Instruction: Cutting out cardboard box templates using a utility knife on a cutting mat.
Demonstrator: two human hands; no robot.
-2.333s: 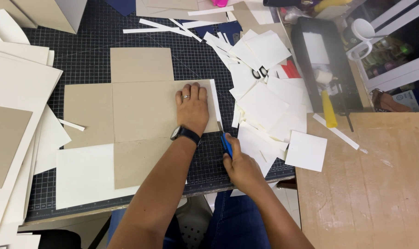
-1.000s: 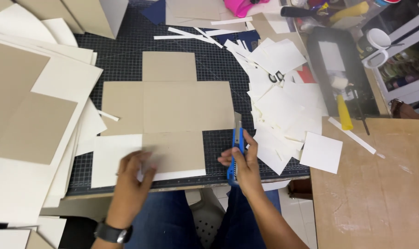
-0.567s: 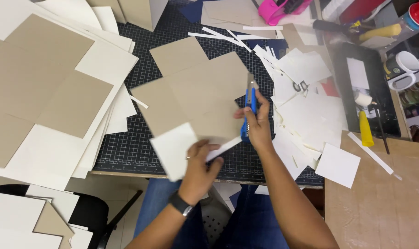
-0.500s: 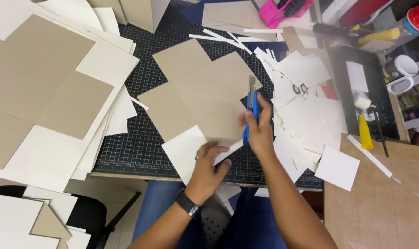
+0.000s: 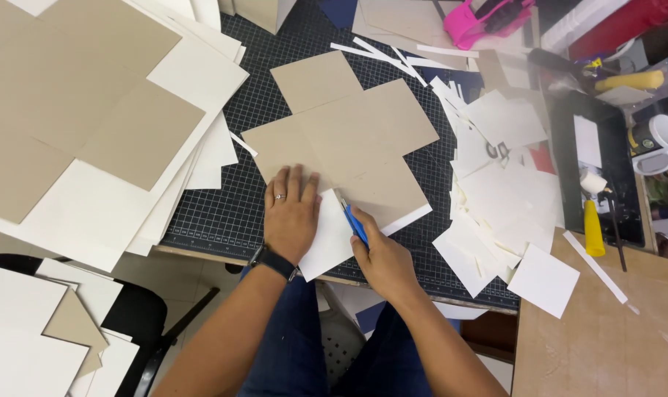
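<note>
A cross-shaped brown cardboard piece (image 5: 349, 132) lies turned at an angle on the dark gridded cutting mat (image 5: 224, 213). A white square flap (image 5: 332, 235) sticks out at its near edge. My left hand (image 5: 291, 213) lies flat, fingers spread, pressing on the cardboard and the white flap. My right hand (image 5: 382, 257) grips a blue utility knife (image 5: 352, 220), whose blade tip touches the board where the white flap meets the brown piece.
Large white and brown boards (image 5: 84, 125) overlap the mat's left side. A heap of white offcuts (image 5: 496, 191) covers the right. A black tray (image 5: 595, 169) with a yellow tool, a white mug (image 5: 661, 136), a pink object (image 5: 488, 18) and a plywood surface (image 5: 606, 331) lie beyond.
The cardboard cross has been turned from square to angled on the mat. My left hand moved up onto it and lies flat. The knife came down from the right edge to the near flap.
</note>
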